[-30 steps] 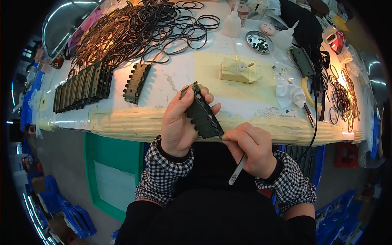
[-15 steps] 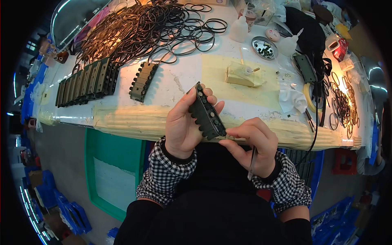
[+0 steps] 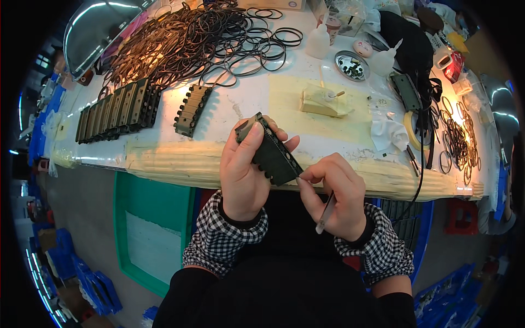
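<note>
My left hand [image 3: 240, 172] is closed around a dark green block-shaped piece [image 3: 272, 157], held tilted above the table's front edge. The piece has a scalloped edge and a row of round wheel-like knobs along one side; my thumb lies across its upper end. At its lower right corner, my right hand [image 3: 339, 199] pinches with thumb and forefinger, touching the dark rim there. A slim grey tool [image 3: 327, 214] is tucked in the same hand, pointing down toward me; its other end is hidden by the fingers.
Similar green pieces [image 3: 117, 112] stand in a row at left, with a single one [image 3: 192, 110] beside them. Behind lies a heap of dark bands [image 3: 180, 44]. A yellow block [image 3: 322, 104], a round metal dish [image 3: 351, 66] and squeeze bottles [image 3: 319, 41] sit further right. A green bin [image 3: 153, 194] is below.
The green piece has turned, so its broad face shows more and its knobs less. My left thumb lies further over it. My right hand has shifted slightly left, the tool moving with it.
</note>
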The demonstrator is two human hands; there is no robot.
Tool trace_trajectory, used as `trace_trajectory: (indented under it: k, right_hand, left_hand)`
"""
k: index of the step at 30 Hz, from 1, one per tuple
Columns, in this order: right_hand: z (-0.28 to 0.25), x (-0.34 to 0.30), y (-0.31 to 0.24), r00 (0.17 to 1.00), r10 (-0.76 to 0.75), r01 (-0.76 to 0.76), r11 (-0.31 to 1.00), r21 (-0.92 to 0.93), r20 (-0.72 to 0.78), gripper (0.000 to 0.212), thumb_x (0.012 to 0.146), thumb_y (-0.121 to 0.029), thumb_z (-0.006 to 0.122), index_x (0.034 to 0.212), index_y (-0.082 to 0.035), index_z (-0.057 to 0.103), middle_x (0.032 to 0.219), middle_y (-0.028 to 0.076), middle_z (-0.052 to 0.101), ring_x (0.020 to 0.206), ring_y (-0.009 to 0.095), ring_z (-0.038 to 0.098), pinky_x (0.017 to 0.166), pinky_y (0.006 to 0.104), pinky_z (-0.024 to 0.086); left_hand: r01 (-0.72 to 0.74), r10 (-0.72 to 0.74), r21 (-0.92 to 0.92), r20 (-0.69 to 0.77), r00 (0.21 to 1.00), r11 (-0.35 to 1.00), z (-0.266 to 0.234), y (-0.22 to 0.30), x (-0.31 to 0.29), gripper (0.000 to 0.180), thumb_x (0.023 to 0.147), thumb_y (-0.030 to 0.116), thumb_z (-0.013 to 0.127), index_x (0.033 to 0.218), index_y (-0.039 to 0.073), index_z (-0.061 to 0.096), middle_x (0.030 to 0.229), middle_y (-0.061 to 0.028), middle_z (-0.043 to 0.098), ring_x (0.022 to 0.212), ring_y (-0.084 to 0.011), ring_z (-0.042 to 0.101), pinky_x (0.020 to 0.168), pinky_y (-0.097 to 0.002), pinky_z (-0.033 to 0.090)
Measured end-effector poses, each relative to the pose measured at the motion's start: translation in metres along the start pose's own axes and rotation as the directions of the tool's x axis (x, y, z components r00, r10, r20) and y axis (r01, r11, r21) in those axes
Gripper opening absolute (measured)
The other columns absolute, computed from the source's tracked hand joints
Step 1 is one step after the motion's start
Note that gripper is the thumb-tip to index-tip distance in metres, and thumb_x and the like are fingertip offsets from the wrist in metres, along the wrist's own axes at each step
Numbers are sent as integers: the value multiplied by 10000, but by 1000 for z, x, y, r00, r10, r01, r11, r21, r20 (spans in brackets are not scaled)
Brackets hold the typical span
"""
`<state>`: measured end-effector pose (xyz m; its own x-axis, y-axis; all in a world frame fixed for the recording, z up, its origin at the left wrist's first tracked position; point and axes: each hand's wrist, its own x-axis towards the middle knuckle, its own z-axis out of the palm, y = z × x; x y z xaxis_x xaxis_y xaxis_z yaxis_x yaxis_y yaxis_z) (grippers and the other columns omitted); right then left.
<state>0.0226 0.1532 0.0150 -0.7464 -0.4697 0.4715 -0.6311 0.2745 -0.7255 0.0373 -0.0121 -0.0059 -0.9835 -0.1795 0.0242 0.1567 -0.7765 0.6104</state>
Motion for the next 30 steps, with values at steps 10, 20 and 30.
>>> trace_trajectory:
  k: [10, 20, 30]
  right_hand:
    - [-15, 4, 0, 848, 445, -524, 785, 331, 288, 136, 793, -23, 690, 912, -28, 625, 743, 0, 539, 487, 35, 344, 453, 218, 296]
    - [-12, 6, -1, 924, 325, -371, 891, 262, 203, 87, 827, -48, 684, 875, -24, 615, 740, -7, 550, 483, 23, 334, 448, 205, 290]
    - [-15, 6, 6, 962, 241, -262, 947, 185, 127, 151, 804, -95, 733, 891, -22, 633, 774, 36, 588, 490, 80, 433, 442, 229, 336]
  left_hand:
    - [148, -147, -79, 19, 989, 986, -4, 3, 4, 216, 994, 206, 449, 1081, 18, 510, 992, -70, 560, 954, -161, 589, 953, -400, 514]
    - [142, -143, -109, -2, 990, 984, 1, 0, 3, 188, 975, 194, 465, 1046, 26, 508, 970, -65, 562, 931, -165, 590, 938, -414, 516]
    - [220, -261, -274, -121, 958, 936, 0, 10, 5, 178, 970, 179, 489, 1042, 24, 540, 968, -73, 595, 914, -183, 614, 999, -386, 477]
